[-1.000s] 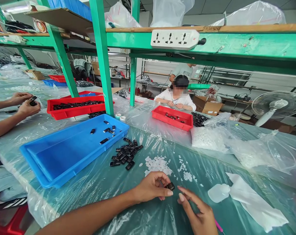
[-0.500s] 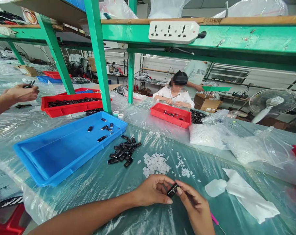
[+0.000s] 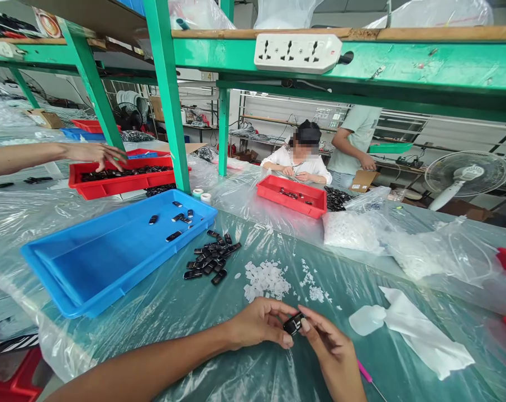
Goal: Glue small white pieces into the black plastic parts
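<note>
Between the fingertips of both hands is a small glossy black casing [image 3: 294, 324], held low over the plastic-covered bench. My left hand [image 3: 263, 324] pinches its left side with thumb and fingers. On its right end press the thumb and forefinger of my right hand [image 3: 330, 346]. Just beyond lies a heap of small white translucent pieces [image 3: 266, 281]. A pile of similar black casings [image 3: 211, 258] sits to the left of it. Beside my right wrist rests a tool with a pink handle [image 3: 364, 371] and a thin metal shaft.
A blue tray [image 3: 110, 285] with a few casings stands left. A co-worker's hand [image 3: 94, 154] reaches into a red tray [image 3: 98, 190]. White cloth [image 3: 429, 338] and a small translucent bottle [image 3: 367, 320] lie right. Green shelf posts [image 3: 169, 111] rise behind the blue tray.
The black casing has turned slightly between my fingers, both hands staying nearly in place. The co-worker's hand at left moved right into the red tray. A standing person in back shifted right.
</note>
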{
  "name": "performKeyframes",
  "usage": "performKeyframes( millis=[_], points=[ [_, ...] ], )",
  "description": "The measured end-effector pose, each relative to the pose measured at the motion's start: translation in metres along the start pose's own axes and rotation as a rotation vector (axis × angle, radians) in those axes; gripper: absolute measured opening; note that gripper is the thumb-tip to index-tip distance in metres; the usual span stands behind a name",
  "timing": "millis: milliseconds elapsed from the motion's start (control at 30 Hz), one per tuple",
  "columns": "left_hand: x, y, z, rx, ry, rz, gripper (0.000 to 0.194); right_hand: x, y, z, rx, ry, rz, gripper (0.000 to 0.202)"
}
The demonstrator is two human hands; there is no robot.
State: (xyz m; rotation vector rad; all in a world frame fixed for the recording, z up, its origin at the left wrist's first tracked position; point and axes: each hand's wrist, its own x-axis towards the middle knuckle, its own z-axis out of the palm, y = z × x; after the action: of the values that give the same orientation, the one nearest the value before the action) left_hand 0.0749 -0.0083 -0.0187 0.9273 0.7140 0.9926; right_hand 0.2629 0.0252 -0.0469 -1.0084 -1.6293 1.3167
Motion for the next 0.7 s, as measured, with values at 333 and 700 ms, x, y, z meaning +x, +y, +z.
performKeyframes(
  millis=[333,700],
  points=[
    [0.002,0.016,-0.019,0.476,0.147,0.15,0.042,-0.002,-0.009,0.0,-0.106,-0.037,0.07,0.038],
    [-0.013,0.088,-0.09,1.325,0.788,0.176,0.041,-0.002,-0.026,0.002,-0.25,-0.081,-0.256,0.02]
  ],
)
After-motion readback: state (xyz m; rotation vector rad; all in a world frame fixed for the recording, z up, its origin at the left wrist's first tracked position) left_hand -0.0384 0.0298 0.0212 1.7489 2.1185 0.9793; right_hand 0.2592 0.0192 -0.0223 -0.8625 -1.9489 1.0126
